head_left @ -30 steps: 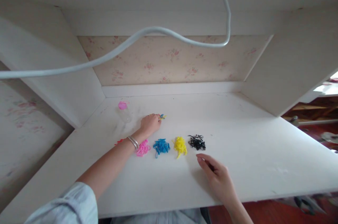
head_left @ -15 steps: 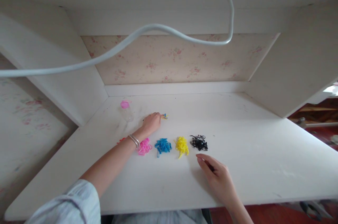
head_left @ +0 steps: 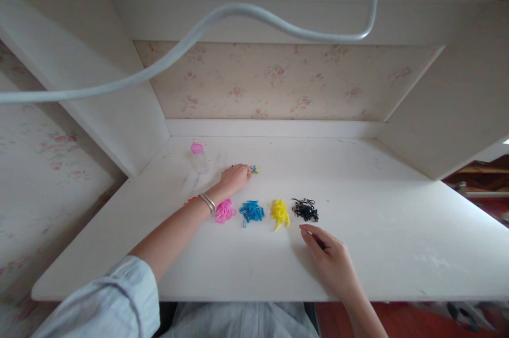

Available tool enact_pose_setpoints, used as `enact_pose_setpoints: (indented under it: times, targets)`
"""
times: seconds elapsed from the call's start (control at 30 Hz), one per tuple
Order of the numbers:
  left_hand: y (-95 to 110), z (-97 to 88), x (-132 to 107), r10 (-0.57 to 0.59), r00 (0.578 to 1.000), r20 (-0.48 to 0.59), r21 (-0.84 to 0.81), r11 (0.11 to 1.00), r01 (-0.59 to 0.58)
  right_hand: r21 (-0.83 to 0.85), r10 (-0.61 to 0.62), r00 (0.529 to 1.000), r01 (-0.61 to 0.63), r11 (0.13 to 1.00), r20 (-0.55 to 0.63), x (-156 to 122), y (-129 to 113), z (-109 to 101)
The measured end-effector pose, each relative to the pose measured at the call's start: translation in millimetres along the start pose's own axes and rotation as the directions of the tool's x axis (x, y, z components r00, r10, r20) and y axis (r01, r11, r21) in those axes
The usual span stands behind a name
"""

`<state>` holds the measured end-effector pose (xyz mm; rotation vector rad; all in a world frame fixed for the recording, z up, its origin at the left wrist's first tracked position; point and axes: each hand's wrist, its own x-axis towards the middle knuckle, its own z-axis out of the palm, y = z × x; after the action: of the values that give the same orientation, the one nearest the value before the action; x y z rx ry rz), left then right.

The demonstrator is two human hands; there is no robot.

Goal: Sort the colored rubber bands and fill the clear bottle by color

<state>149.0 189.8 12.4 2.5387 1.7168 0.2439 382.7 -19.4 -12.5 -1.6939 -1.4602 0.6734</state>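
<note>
My left hand (head_left: 236,178) reaches across the table, its fingers closed at a small mixed bunch of blue and yellow rubber bands (head_left: 255,170). Some bands stick out beyond the fingertips. A row of band piles lies nearer me: pink bands (head_left: 225,211), blue bands (head_left: 252,211), yellow bands (head_left: 280,213) and black bands (head_left: 305,210). Red bands (head_left: 191,200) are mostly hidden behind my left wrist. My right hand (head_left: 329,257) rests just in front of the black pile, thumb and forefinger tips pressed together; nothing shows between them.
A clear bottle with a pink lid (head_left: 198,149) lies at the back left of the white table (head_left: 382,232). White side panels (head_left: 445,110) enclose the table's back. A white cable (head_left: 238,10) crosses the upper view.
The camera view has shifted, so the whole scene sits slightly differently. Both hands keep nearly the same places, the left at the mixed bands and the right by the black pile.
</note>
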Motion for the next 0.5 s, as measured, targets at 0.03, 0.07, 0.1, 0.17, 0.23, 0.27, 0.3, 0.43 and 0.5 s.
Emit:
enact_pose_setpoints:
  times: [0.03,0.07,0.1,0.17,0.23,0.27,0.3,0.43,0.5]
  targets:
    - [1.2,0.9,0.6,-0.003,1.000,-0.005,0.001,1.000,0.003,-0.005,0.000,1.000,0.000,1.000,0.001,0.1,0.1,0.1]
    - [2.3,1.6,1.4,-0.007,1.000,-0.011,0.003,1.000,0.007,-0.007,0.002,1.000,-0.002,1.000,0.003,0.1,0.4,0.2]
    - [3.2,2.3,2.5,-0.011,1.000,-0.018,0.004,1.000,0.011,-0.007,0.003,1.000,-0.003,1.000,0.004,0.0,0.8,0.3]
    - [4.0,3.2,4.9,-0.018,0.999,-0.029,0.007,1.000,0.018,-0.004,0.006,1.000,-0.006,1.000,0.007,-0.3,1.6,0.5]
    - [3.5,3.9,7.2,-0.021,0.999,-0.029,0.008,1.000,0.021,0.001,0.004,1.000,-0.005,1.000,0.012,-0.7,2.3,0.5]
    - [2.9,4.3,8.2,-0.022,0.999,-0.026,0.008,1.000,0.022,0.001,0.002,1.000,-0.002,1.000,0.014,-0.8,2.6,0.4]
    - [2.2,4.8,9.0,-0.022,1.000,-0.022,0.009,1.000,0.023,0.001,-0.001,1.000,0.001,1.000,0.013,-0.9,2.7,0.3]
    - [-0.2,6.7,10.7,-0.023,1.000,-0.012,0.008,1.000,0.023,-0.004,-0.013,1.000,0.013,1.000,0.012,-1.4,1.9,-0.4]
    - [-1.5,7.1,11.3,-0.026,1.000,-0.009,0.004,1.000,0.026,-0.004,-0.013,1.000,0.013,1.000,0.011,-1.4,1.1,-0.8]
